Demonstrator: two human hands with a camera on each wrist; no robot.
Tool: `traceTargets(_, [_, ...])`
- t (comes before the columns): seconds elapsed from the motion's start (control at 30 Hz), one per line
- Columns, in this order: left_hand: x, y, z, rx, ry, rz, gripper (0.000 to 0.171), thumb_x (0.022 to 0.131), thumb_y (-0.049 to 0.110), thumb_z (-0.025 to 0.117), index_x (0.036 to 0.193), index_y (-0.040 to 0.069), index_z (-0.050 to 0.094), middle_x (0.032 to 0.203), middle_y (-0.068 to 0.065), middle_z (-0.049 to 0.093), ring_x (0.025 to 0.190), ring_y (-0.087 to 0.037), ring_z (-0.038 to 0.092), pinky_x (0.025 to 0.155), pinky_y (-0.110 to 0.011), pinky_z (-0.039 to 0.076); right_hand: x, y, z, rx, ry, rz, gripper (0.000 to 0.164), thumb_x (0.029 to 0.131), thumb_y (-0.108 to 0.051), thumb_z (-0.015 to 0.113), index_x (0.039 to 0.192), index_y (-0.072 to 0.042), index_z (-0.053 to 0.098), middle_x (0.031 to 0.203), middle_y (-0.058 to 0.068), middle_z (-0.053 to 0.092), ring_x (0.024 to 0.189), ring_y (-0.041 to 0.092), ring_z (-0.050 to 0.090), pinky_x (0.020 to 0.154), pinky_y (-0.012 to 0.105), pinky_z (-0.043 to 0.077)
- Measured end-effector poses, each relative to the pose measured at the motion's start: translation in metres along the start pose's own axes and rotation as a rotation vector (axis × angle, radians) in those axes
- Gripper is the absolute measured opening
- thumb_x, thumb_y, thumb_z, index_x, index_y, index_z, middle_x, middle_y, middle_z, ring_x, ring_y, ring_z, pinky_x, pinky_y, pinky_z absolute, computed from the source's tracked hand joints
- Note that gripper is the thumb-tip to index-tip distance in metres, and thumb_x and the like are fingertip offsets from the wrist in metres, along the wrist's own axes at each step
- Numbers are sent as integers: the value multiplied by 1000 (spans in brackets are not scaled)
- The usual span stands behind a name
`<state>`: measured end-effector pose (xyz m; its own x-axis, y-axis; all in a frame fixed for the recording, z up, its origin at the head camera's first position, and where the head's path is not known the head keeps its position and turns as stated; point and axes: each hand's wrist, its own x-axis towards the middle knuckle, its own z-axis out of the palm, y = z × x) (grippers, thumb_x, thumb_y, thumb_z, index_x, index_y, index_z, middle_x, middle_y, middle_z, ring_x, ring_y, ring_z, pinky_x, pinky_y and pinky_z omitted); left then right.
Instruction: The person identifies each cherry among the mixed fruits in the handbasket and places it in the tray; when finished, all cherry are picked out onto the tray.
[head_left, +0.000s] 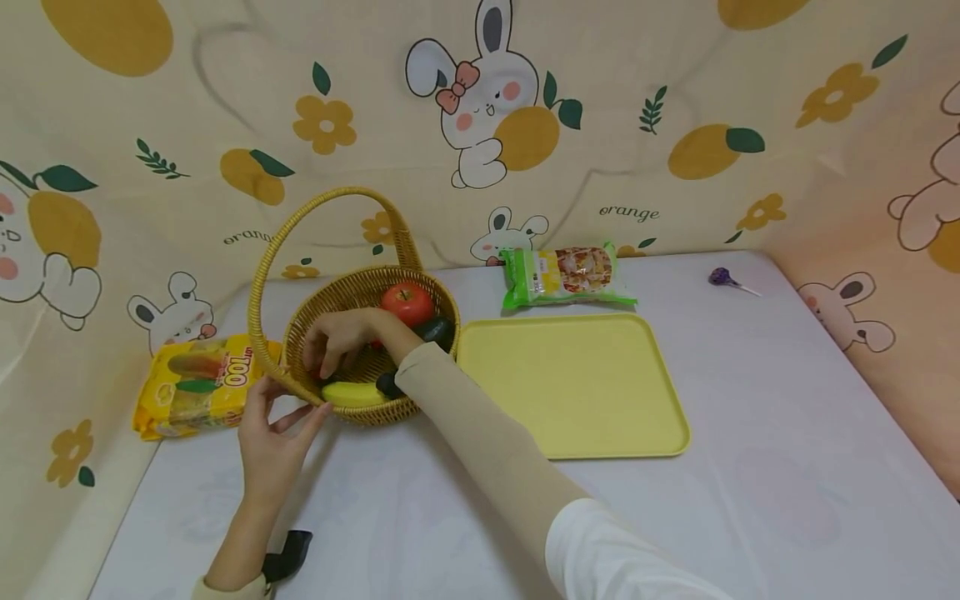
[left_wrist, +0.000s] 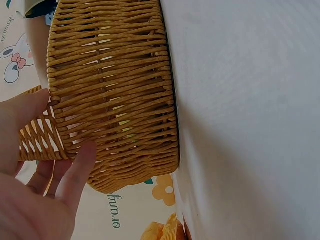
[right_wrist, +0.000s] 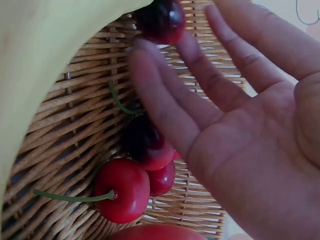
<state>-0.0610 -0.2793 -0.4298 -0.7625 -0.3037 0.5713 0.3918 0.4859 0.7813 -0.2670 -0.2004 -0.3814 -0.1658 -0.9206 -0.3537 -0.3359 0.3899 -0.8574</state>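
Observation:
A woven basket (head_left: 390,412) with a tall arched handle stands at the left of the table. My left hand (head_left: 273,450) grips it where the handle meets the rim, thumb and fingers on either side in the left wrist view. My right hand (head_left: 341,337) reaches inside the basket. In the right wrist view its loosely bent fingers are beside a dark red cherry (right_wrist: 162,20); a firm hold does not show. Below lie a red cherry (right_wrist: 122,192) and a darker cherry (right_wrist: 145,140). A banana (head_left: 352,394), a tomato (head_left: 407,304) and a dark green fruit or vegetable (head_left: 435,332) share the basket.
A yellow tray (head_left: 577,383) lies right of the basket. Behind it is a green snack packet (head_left: 566,275); a lollipop (head_left: 723,277) lies at the back right. Left of the basket sits a yellow package (head_left: 202,383). Printed cloth (head_left: 360,108) walls the table.

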Motion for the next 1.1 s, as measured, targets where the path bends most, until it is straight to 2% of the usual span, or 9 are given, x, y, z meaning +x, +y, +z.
traceTargets(0.1, [0,0,0,6,-1,-5,72,68,-25,78,131,-12,47,120,1,55,108,-21,56,79,-17,60,3,1,1,4,0,-37,25,88,2,73,113,0,70,103,6,69,90,12,61,87,35,60])
traceTargets(0.33, [-1,0,0,10,-5,-10,71,68,-25,78,131,-13,46,119,-3,55,108,-22,56,78,-18,60,4,1,4,-48,12,-56,25,86,3,74,111,0,73,104,5,71,95,13,63,80,18,57])
traceTargets(0.6, [-1,1,0,4,-2,-7,71,68,-25,78,130,-13,46,119,-9,56,108,-22,57,79,-19,60,4,-1,6,-46,-5,-47,22,84,3,76,105,-1,73,94,5,65,83,12,55,73,22,56])
traceTargets(0.77, [-1,-1,-1,12,1,-9,71,68,-25,78,131,-14,46,119,-5,55,109,-21,57,79,-18,60,5,-3,6,-39,-7,-49,21,84,4,75,105,-1,73,95,7,68,81,11,56,74,25,59])
traceTargets(0.83, [-1,-2,-1,19,3,-11,72,68,-25,78,131,-14,46,119,-1,55,109,-21,57,78,-17,60,3,-3,4,-53,25,-83,22,84,4,75,106,0,73,96,7,69,81,11,58,73,24,58])
traceTargets(0.93, [-1,-4,-1,25,4,-13,73,68,-25,78,132,-13,46,120,2,55,108,-20,56,78,-18,60,-8,-7,-4,-65,122,-148,26,84,5,75,110,1,72,99,7,70,85,13,60,72,22,57])
traceTargets(1.1, [-1,-6,-2,31,4,-20,74,69,-24,78,134,-13,45,120,3,55,108,-21,56,78,-17,60,-51,-13,-29,-50,301,-299,34,85,4,74,118,4,68,108,5,67,93,17,62,79,23,57])
